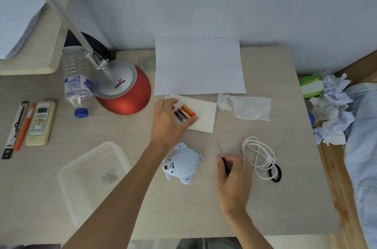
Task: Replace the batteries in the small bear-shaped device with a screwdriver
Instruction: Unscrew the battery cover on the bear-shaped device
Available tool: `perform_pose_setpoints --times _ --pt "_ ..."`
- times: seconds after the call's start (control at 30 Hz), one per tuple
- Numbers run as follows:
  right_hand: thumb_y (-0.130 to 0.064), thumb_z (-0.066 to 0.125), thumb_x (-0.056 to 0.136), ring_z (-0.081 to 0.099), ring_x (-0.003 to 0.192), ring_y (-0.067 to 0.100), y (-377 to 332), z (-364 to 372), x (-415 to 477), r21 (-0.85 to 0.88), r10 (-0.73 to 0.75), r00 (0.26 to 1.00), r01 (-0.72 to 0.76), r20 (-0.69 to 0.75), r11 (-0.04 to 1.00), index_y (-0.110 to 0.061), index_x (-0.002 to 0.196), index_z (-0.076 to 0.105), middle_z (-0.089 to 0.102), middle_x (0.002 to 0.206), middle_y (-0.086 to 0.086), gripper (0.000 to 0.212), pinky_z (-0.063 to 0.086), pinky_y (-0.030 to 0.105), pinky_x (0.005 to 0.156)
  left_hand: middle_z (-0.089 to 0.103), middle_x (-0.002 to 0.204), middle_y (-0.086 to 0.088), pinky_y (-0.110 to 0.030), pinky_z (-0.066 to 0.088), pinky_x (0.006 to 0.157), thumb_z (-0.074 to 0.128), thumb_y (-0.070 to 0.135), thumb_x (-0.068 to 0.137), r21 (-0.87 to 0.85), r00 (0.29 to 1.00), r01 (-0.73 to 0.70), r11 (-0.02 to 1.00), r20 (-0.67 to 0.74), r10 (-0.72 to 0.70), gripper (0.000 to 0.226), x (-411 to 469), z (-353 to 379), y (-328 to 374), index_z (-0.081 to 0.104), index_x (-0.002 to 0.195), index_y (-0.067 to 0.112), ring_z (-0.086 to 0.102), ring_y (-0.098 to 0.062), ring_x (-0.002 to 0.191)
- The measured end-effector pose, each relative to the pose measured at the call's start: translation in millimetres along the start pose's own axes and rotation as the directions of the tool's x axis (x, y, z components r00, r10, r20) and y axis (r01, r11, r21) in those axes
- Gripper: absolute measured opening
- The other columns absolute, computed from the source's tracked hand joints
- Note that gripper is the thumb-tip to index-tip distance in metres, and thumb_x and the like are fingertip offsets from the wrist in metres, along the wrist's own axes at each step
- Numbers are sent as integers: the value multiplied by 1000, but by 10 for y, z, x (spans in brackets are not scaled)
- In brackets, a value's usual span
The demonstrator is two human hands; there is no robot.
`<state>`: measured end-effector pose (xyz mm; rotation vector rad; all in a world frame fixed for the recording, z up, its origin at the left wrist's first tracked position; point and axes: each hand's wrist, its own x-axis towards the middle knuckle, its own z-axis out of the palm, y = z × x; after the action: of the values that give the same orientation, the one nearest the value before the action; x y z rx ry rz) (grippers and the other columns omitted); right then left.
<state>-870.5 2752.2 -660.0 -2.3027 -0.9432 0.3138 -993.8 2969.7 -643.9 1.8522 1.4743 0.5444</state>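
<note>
The pale blue bear-shaped device (182, 164) lies face down on the desk, its battery cover and a small red switch showing. Beyond it, three batteries (184, 112) rest side by side on a white tissue (206, 118). My left hand (170, 120) reaches over the bear to the batteries, thumb and fingers spread around them and touching the tissue. To the right of the bear, my right hand (234, 175) is closed around a small screwdriver (221, 156), whose thin tip points up and away from me.
A red-based desk lamp (124, 89) and a lying water bottle (76, 79) stand at the back left. A clear plastic box (91, 175) sits front left. A white cable (260, 157) and black hair tie lie right. Paper sheet (199, 65) at the back.
</note>
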Motion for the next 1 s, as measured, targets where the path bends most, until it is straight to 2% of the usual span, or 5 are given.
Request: perform_pose_setpoints --times 0.2,0.33,0.43,0.73,1.0 --pt "-32 61 106 51 87 19 33 -21 9 -8 -10 999 11 47 1000 -18 94 61 55 90 -6 18 49 41 76 55 124 11 -18 47 86 94 60 70 -186 997 64 980 -31 -71 81 -551 -374 83 60 138 32 56 -2 106" --pt "-40 48 106 54 85 21 -26 -135 8 -6 -26 998 27 65 1000 -17 95 61 59 89 -5 29 49 40 76 52 134 18 -9 49 89 92 69 62 -209 993 33 977 114 -9 90 -991 -482 -28 62 141 39 57 -3 120" --pt "-44 45 110 62 81 23 -139 -308 26 51 -1 995 -4 97 999 -18 99 62 63 86 -8 33 48 40 70 50 140 18 -17 50 100 90 80 58 -195 978 7 981 206 34 97 -1188 -440 -144 60 143 44 56 -10 131" --pt "-50 45 105 66 68 17 -488 -683 286 177 -138 970 103 200 979 -21 103 59 67 73 -8 32 55 46 64 60 132 16 -12 48 94 103 37 68 -212 980 38 976 200 5 81 -1371 -292 -283 64 139 43 59 -3 121" --pt "-41 56 106 66 67 14 -694 -735 262 191 -155 957 109 244 976 -22 99 60 66 70 -7 21 56 45 65 61 129 18 -7 47 88 103 29 69 -230 982 76 970 188 -33 79 -1398 -279 -271 66 136 43 58 3 117"
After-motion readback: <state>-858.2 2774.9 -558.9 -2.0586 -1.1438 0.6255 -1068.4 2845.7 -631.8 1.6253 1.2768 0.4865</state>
